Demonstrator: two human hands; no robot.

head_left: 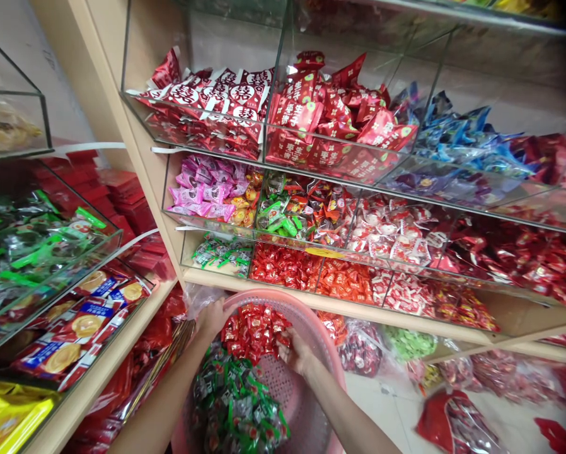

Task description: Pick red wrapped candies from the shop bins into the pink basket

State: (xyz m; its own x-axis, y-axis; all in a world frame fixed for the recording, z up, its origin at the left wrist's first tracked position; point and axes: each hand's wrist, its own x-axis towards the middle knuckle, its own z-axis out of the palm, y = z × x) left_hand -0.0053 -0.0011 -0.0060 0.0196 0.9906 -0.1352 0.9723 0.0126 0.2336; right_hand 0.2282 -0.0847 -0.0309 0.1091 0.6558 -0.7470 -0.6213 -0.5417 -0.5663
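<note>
A pink perforated plastic basket (pixel 321 334) stands below the shelves. Inside it, red-wrapped candies (pixel 249 328) lie toward the back, and a heap of green-and-clear wrapped candies (pixel 240 403) fills the front left. My left hand (pixel 210 320) is closed at the basket's left rim, its fingertips partly hidden. Clear plastic film (pixel 198 299) shows just behind that hand. Over the basket's right side, my right hand (pixel 296 354) has its fingers curled around a few red candies at the edge of the red pile.
Clear divided bins of wrapped sweets (pixel 311 208) rise in front. On the left, another shelf holds green packets (pixel 37 252) and biscuit packs (pixel 84 325). Bagged sweets (pixel 361 347) lie on the floor under the shelf, with a red bag (pixel 456 422) at lower right.
</note>
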